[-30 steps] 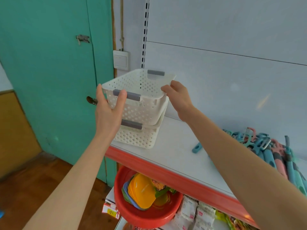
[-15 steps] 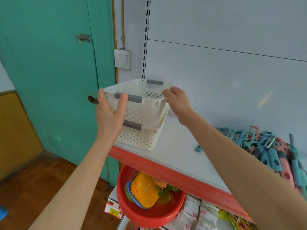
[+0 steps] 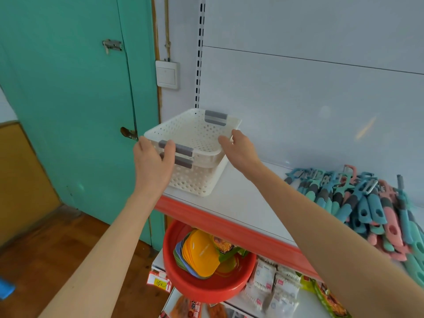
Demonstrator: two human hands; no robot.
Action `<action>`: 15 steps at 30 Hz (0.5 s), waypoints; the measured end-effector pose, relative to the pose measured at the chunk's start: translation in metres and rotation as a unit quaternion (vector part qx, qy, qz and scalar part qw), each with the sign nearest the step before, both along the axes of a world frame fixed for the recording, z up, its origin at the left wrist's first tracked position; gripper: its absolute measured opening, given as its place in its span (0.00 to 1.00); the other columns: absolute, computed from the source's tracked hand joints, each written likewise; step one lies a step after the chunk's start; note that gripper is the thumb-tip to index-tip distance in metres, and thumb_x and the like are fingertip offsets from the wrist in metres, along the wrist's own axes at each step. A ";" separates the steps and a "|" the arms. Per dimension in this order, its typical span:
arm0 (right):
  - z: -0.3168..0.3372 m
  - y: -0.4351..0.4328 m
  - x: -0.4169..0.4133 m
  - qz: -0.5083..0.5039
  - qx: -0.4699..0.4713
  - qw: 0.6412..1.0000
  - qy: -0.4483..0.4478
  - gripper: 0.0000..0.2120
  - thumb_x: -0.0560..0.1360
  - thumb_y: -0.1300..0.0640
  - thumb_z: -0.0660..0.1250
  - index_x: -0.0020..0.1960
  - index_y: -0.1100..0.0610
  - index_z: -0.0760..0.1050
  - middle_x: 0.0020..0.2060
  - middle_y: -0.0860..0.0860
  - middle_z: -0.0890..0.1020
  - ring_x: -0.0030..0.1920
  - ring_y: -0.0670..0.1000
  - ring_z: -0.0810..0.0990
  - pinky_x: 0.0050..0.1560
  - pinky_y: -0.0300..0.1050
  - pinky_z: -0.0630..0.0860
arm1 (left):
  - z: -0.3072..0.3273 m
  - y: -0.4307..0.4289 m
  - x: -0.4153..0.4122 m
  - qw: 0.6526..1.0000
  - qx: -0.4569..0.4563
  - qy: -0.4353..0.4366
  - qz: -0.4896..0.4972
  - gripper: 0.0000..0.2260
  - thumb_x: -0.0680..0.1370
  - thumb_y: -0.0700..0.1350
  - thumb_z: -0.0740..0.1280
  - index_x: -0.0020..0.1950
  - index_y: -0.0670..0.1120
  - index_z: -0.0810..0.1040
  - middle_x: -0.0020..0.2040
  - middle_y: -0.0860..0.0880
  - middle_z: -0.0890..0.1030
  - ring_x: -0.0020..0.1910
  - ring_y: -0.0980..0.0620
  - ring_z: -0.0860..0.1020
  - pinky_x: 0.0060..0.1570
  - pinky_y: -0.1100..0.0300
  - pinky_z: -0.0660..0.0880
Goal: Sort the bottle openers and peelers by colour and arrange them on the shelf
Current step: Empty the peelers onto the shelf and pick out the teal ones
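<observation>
Two white perforated baskets with grey handle pads sit nested at the left end of the white shelf (image 3: 243, 203). The upper basket (image 3: 195, 134) is almost level and sunk most of the way into the lower basket (image 3: 197, 182). My left hand (image 3: 152, 166) grips the upper basket's near end beside the grey handle. My right hand (image 3: 242, 152) holds its right rim, thumb inside. A mixed pile of teal, blue and pink peelers and bottle openers (image 3: 367, 203) lies on the shelf at the right.
The shelf has a red front edge (image 3: 229, 228). On the shelf below stand a red bowl (image 3: 206, 290) of coloured items and small white packets (image 3: 273, 283). A green door (image 3: 68, 111) and a wall switch (image 3: 167, 74) are on the left.
Both hands have lowered the upper basket from a raised, tilted position down into the lower basket. The pile has not moved.
</observation>
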State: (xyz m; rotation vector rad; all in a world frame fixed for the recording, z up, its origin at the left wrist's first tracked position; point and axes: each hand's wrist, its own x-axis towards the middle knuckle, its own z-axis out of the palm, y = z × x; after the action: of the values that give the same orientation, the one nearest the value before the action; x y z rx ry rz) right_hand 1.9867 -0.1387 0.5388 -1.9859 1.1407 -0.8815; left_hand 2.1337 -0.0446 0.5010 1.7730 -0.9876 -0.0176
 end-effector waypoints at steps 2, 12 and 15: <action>0.002 0.000 -0.003 -0.003 -0.003 1.000 0.010 0.10 0.79 0.52 0.56 0.48 0.59 0.64 0.34 0.45 0.66 0.39 0.50 0.68 0.36 0.40 0.64 | 0.001 0.008 -0.005 0.997 0.021 -0.073 0.018 0.25 0.78 0.54 0.55 0.65 0.34 0.63 0.61 0.37 0.68 0.61 0.41 0.68 0.59 0.50 0.68; -0.002 0.025 -0.095 -0.069 -0.106 0.988 0.083 0.14 0.78 0.54 0.61 0.59 0.60 0.76 0.59 0.51 0.79 0.60 0.48 0.75 0.53 0.30 0.64 | -0.002 0.026 -0.094 0.944 -0.076 -0.289 -0.137 0.17 0.76 0.47 0.58 0.53 0.36 0.78 0.51 0.38 0.78 0.52 0.41 0.76 0.51 0.58 0.69; -0.011 0.040 -0.143 -0.112 -0.104 0.982 0.110 0.11 0.77 0.55 0.62 0.54 0.59 0.79 0.52 0.50 0.82 0.53 0.48 0.78 0.46 0.33 0.67 | -0.005 0.016 -0.125 0.933 -0.074 -0.269 -0.225 0.18 0.76 0.48 0.57 0.52 0.36 0.79 0.50 0.40 0.79 0.51 0.42 0.77 0.50 0.60 0.69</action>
State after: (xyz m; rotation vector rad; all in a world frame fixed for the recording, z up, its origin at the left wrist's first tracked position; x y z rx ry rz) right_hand 1.8437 -0.0988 0.5281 -2.1978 1.4721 -0.9446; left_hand 2.0088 -0.0282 0.4960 1.3998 -1.7321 0.2603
